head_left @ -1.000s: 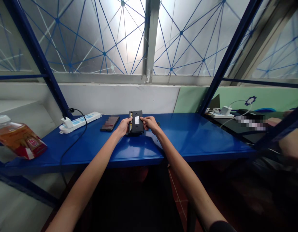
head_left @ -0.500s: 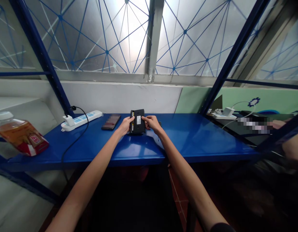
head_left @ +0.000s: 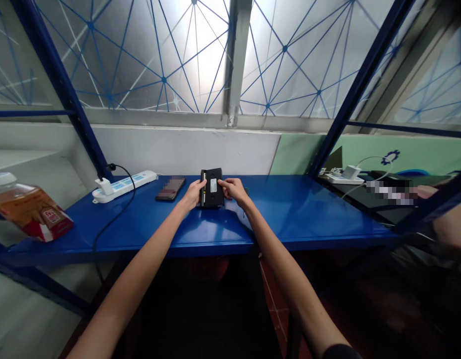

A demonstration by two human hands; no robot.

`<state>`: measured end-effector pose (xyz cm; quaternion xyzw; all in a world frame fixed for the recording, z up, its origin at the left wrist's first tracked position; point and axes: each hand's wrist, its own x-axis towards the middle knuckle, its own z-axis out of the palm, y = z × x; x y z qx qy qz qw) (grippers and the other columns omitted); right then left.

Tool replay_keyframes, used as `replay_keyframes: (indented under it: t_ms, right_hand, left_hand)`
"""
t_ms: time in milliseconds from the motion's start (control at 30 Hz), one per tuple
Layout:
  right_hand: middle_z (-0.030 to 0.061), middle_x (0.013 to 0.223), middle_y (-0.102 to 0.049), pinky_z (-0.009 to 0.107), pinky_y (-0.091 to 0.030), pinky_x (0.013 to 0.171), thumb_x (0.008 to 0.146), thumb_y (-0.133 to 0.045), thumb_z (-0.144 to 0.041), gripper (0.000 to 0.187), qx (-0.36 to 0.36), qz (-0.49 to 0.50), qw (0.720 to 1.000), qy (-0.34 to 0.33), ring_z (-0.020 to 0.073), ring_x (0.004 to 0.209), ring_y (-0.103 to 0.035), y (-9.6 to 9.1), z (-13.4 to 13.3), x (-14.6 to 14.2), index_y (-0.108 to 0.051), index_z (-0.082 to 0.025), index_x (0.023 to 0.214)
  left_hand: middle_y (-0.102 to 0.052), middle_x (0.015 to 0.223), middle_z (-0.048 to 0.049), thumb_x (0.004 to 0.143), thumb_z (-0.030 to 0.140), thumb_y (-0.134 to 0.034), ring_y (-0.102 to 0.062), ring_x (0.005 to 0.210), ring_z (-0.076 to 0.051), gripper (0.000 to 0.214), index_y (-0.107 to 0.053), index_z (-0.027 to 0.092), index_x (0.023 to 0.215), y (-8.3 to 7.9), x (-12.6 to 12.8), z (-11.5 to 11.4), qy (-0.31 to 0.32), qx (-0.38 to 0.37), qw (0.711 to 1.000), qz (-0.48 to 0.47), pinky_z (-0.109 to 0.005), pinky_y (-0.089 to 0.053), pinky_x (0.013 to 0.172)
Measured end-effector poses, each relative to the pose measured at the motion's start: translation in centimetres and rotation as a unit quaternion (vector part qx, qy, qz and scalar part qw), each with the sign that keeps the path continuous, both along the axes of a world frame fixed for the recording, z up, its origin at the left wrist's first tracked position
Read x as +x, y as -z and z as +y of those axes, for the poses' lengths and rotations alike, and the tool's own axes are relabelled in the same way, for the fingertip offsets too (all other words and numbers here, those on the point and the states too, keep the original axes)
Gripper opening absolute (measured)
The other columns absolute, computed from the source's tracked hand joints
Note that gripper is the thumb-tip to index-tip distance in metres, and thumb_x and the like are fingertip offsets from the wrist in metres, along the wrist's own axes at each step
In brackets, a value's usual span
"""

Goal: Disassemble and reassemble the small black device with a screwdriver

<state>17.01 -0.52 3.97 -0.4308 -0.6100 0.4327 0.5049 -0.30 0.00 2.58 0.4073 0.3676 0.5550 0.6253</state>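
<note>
A small black box-shaped device (head_left: 212, 188) with a white label and a yellow strip along its left edge rests on the blue metal shelf (head_left: 290, 219). My left hand (head_left: 193, 193) grips its left side, fingers curled round the edge. My right hand (head_left: 234, 190) holds its right side, thumb and forefinger pinched at the label. A thin dark object (head_left: 245, 195) lies just right of my right hand, partly hidden.
A dark phone (head_left: 171, 189) lies left of the device, then a white power strip (head_left: 124, 185) with a black cable (head_left: 114, 219) hanging off the front. A bottle of amber liquid (head_left: 26, 211) stands far left. Another person's arm (head_left: 449, 224) and a white charger (head_left: 349, 173) are at right.
The view has shifted slightly. Both hands stay on the black device, which has barely moved.
</note>
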Motion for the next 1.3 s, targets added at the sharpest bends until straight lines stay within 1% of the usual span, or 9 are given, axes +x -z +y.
replay_keyframes:
  t_ms: [67, 167, 300, 567, 767, 900, 967, 1133, 1300]
  right_hand:
    - [-0.0027, 0.037, -0.048, 0.021, -0.027, 0.030, 0.075, -0.072, -0.048, 0.042, -0.004, 0.008, 1.000, -0.005, 0.0079, 0.028, -0.040, -0.1, -0.1, 0.0, -0.051, -0.019, 0.053]
    - [-0.0027, 0.035, -0.047, 0.020, -0.027, 0.031, 0.075, -0.073, -0.048, 0.044, -0.009, 0.014, 1.000, -0.015, 0.0077, 0.028, -0.039, -0.1, -0.2, 0.0, -0.049, -0.019, 0.052]
    - [-0.0021, 0.033, -0.045, 0.021, -0.028, 0.030, 0.076, -0.072, -0.049, 0.046, -0.016, 0.013, 0.999, -0.025, 0.0086, 0.028, -0.040, -0.1, -0.3, -0.1, -0.047, -0.020, 0.051]
    - [-0.0021, 0.034, -0.047, 0.020, -0.028, 0.030, 0.074, -0.072, -0.051, 0.045, -0.012, 0.010, 1.000, -0.025, 0.0082, 0.027, -0.040, 0.1, -0.1, -0.1, -0.049, -0.019, 0.052]
    - [-0.0023, 0.035, -0.049, 0.020, -0.028, 0.031, 0.074, -0.071, -0.050, 0.043, -0.006, 0.007, 1.000, -0.021, 0.0079, 0.027, -0.040, 0.3, -0.5, 0.1, -0.050, -0.019, 0.054]
    - [-0.0029, 0.036, -0.049, 0.021, -0.029, 0.031, 0.073, -0.071, -0.054, 0.043, 0.003, 0.004, 1.000, -0.019, 0.0085, 0.028, -0.041, 0.5, -0.5, 0.2, -0.052, -0.019, 0.056]
    - [-0.0035, 0.036, -0.049, 0.021, -0.030, 0.031, 0.073, -0.070, -0.056, 0.043, 0.008, 0.002, 1.000, -0.016, 0.0089, 0.029, -0.041, 0.7, -0.4, 0.2, -0.053, -0.019, 0.058]
    - [-0.0035, 0.038, -0.052, 0.022, -0.035, 0.034, 0.077, -0.064, -0.060, 0.045, 0.047, -0.062, 0.997, 0.001, 0.0102, 0.030, -0.044, 1.2, -0.2, 0.1, -0.051, -0.020, 0.061]
    - [-0.0030, 0.039, -0.052, 0.024, -0.036, 0.035, 0.080, -0.061, -0.062, 0.045, 0.058, -0.074, 0.995, -0.013, 0.0113, 0.031, -0.045, 1.4, 0.1, 0.2, -0.050, -0.021, 0.063]
  left_hand:
    - [-0.073, 0.078, -0.0086, 0.089, 0.026, -0.066, -0.071, 0.064, -0.019, 0.019, -0.066, 0.010, 0.100, -0.1, 0.0, -0.2, 0.012, -0.002, 1.000, 0.000, -0.027, -0.058, 0.062]
    - [-0.073, 0.076, -0.0086, 0.092, 0.024, -0.060, -0.069, 0.060, -0.018, 0.018, -0.066, 0.009, 0.101, -0.3, 0.1, -0.4, 0.015, -0.003, 1.000, 0.001, -0.026, -0.056, 0.058]
    - [-0.072, 0.074, -0.0088, 0.095, 0.024, -0.054, -0.069, 0.059, -0.018, 0.021, -0.066, 0.009, 0.102, -0.3, 0.0, -0.4, 0.032, -0.010, 0.999, -0.009, -0.026, -0.056, 0.056]
    - [-0.073, 0.077, -0.0100, 0.095, 0.025, -0.055, -0.070, 0.063, -0.020, 0.023, -0.067, 0.009, 0.106, -0.1, -0.2, -0.4, 0.051, -0.005, 0.999, -0.014, -0.028, -0.057, 0.060]
    - [-0.073, 0.081, -0.0110, 0.094, 0.023, -0.057, -0.071, 0.066, -0.020, 0.021, -0.067, 0.009, 0.105, 0.1, -0.3, -0.4, 0.064, 0.017, 0.998, -0.011, -0.027, -0.057, 0.061]
    - [-0.073, 0.082, -0.0117, 0.092, 0.027, -0.061, -0.071, 0.065, -0.020, 0.023, -0.067, 0.009, 0.106, 0.2, -0.2, -0.4, 0.074, 0.020, 0.997, -0.003, -0.028, -0.057, 0.060]
    - [-0.073, 0.082, -0.0113, 0.091, 0.028, -0.062, -0.070, 0.065, -0.020, 0.024, -0.066, 0.009, 0.106, 0.3, -0.1, -0.3, 0.066, 0.025, 0.997, 0.006, -0.028, -0.057, 0.059]
    - [-0.072, 0.079, -0.0075, 0.088, 0.027, -0.067, -0.069, 0.062, -0.018, 0.023, -0.066, 0.011, 0.104, 0.5, 0.1, -0.1, -0.001, 0.054, 0.998, 0.038, -0.026, -0.054, 0.056]
    - [-0.071, 0.078, -0.0075, 0.087, 0.027, -0.067, -0.068, 0.062, -0.018, 0.021, -0.066, 0.011, 0.099, 0.2, 0.0, -0.5, 0.020, 0.052, 0.998, 0.012, -0.026, -0.054, 0.057]
